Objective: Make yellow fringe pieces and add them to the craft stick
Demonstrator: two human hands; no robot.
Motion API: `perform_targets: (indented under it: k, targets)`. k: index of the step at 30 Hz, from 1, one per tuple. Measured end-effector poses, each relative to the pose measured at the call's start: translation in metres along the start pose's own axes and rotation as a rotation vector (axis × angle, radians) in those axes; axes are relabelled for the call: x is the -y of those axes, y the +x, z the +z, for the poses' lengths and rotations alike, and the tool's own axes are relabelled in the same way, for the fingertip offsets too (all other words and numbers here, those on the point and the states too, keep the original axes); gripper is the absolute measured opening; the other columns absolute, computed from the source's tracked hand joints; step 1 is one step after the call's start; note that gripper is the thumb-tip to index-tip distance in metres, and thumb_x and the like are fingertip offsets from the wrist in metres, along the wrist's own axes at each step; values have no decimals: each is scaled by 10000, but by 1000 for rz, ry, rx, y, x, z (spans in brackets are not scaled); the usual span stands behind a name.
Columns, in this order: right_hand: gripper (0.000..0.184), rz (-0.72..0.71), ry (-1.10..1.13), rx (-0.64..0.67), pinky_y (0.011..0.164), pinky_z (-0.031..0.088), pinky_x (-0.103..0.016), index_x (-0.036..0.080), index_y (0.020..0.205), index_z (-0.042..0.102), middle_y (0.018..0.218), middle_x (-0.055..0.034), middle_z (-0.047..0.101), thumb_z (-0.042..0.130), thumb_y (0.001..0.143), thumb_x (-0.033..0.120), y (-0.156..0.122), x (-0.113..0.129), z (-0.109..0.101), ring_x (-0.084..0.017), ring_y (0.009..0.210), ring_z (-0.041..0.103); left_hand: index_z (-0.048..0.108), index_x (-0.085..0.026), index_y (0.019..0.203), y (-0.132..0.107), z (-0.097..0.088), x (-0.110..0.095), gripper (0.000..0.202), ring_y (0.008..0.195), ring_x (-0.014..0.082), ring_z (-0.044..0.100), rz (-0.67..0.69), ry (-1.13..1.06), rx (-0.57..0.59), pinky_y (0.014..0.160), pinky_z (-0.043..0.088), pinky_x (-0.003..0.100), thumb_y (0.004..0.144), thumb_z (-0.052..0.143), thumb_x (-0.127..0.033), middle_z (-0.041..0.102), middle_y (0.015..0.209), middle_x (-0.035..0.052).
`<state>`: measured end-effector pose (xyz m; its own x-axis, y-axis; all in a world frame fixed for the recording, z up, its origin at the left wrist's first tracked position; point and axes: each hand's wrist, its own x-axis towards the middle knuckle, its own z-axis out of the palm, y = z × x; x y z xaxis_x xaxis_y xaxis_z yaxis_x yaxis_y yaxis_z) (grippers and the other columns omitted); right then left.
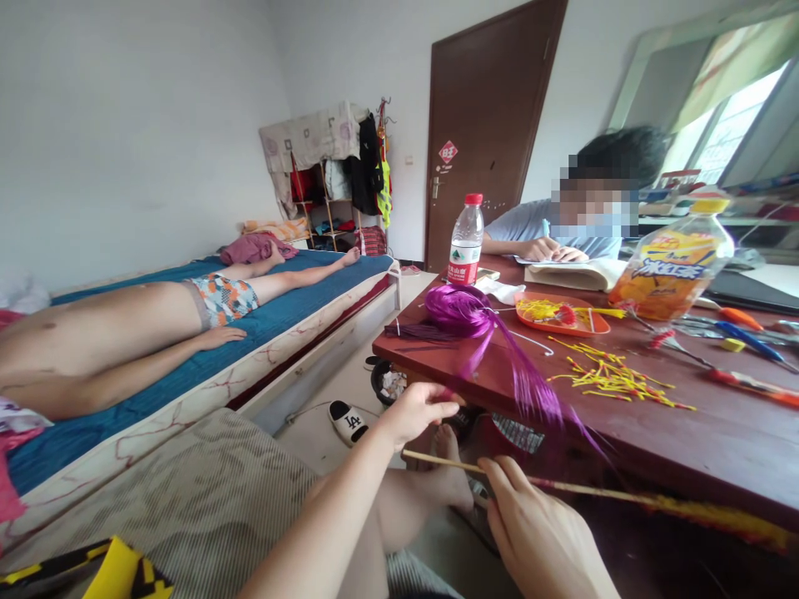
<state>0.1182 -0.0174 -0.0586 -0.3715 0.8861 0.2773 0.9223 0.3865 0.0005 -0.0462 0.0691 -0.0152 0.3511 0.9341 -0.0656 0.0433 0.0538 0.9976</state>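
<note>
My right hand (537, 524) is closed around a thin wooden stick (437, 459) that runs from left to right below the table edge; its right part is wrapped in yellow and purple. My left hand (419, 409) pinches a purple strand at the front edge of the red-brown table (687, 433). That strand belongs to a bundle of shiny purple strips (459, 312) lying on the table, with strands trailing down toward the stick. Loose yellow strips (608, 378) lie scattered on the tabletop.
An orange tray (583, 326) with yellow and red bits, a water bottle (466, 241) and a large orange drink bottle (674, 266) stand on the table. Another person writes at the far side. Someone lies on the blue bed (280, 320) at left. A slipper (349, 421) lies on the floor.
</note>
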Motion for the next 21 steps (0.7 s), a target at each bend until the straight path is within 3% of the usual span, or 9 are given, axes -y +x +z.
perform_targets:
  k: [2,7,13,19,21]
  targets:
    - [349,1,4,1,470,405,-232,152,1057,549,975,-68,608,329,812,35,1,-1,0,-137,557,626,648,-142,812,-7,1,-1,291,559,63,464,1,-34,-51,577,366,209,613,706,-347,611,761,0]
    - [333,-22,37,-4,450,394,-231,140,1054,542,964,-66,608,334,811,47,1,-2,1,-135,557,630,645,-116,791,-8,8,2,415,599,136,586,-63,-143,-8,614,415,260,619,650,-494,622,629,25]
    - [336,-12,94,29,456,409,-223,146,1074,544,988,-72,620,344,819,58,6,-4,-4,-144,598,645,616,-119,652,2,12,10,342,562,129,587,-52,-159,-76,659,430,273,469,778,-358,628,565,5]
    - [300,130,144,119,492,438,-246,145,1056,568,932,-74,658,402,816,77,23,-4,-19,-186,645,657,622,-118,582,6,5,11,293,526,110,546,-90,-111,-99,602,411,259,435,794,-303,612,539,-13]
    - [295,115,152,85,491,437,-245,158,1060,569,960,-67,649,385,837,100,29,-4,-27,-173,632,651,639,-112,591,7,3,12,296,502,97,517,-107,-105,-92,571,397,251,433,794,-310,606,539,-15]
